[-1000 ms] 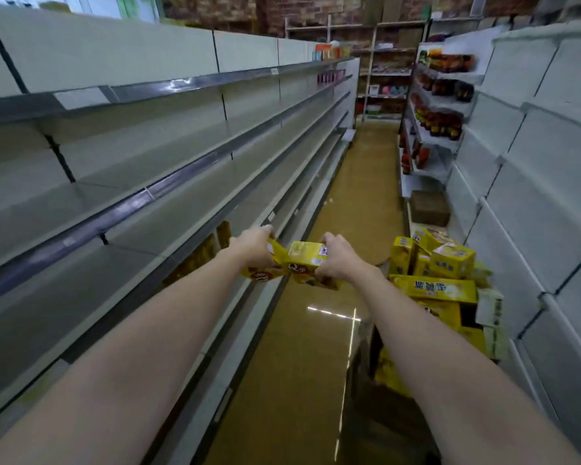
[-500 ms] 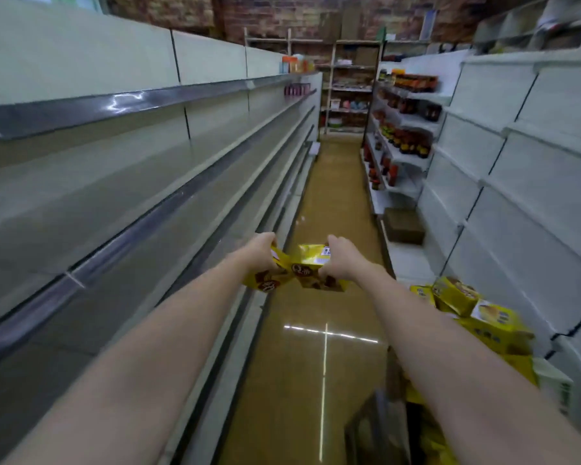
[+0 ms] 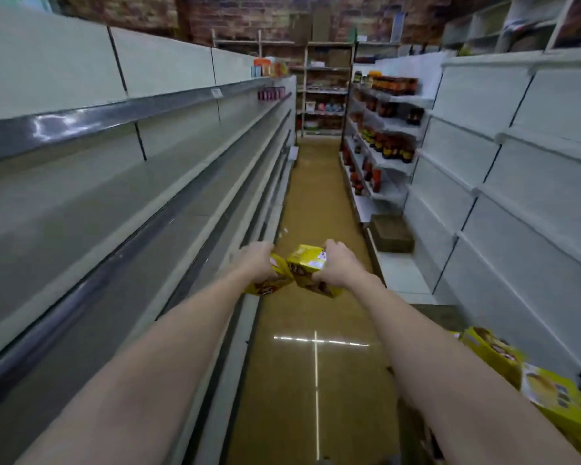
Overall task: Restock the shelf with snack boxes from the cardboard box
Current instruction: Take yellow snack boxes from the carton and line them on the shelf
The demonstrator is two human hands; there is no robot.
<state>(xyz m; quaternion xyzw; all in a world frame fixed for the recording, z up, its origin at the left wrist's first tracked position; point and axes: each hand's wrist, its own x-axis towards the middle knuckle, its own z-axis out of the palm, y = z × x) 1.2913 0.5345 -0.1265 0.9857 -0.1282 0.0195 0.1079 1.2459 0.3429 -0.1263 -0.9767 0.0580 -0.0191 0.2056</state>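
both hands out in front at frame centre, each clamped on its own yellow snack box: left hand (image 3: 259, 260) curls over the top of the left snack box (image 3: 270, 281), right hand (image 3: 336, 265) curls over the right snack box (image 3: 311, 270). the two boxes touch or nearly touch at their inner edges, held in the air over the aisle floor (image 3: 316, 196), just right of the lower shelf edges. step looks like the carry-to-shelf part: boxes already picked, not yet placed. more yellow boxes (image 3: 550, 394) sit at lower right of the frame, blurred; the cardboard box itself cannot be made out clearly. next move probably calls for swinging both boxes left onto the shelf (image 3: 121, 209), which fills the left of the frame, and setting them flat with faces to the aisle. both boxes are tilted, tops leaning toward each other; long axis roughly up-down in the frame, printed faces toward the camera, label blurred.
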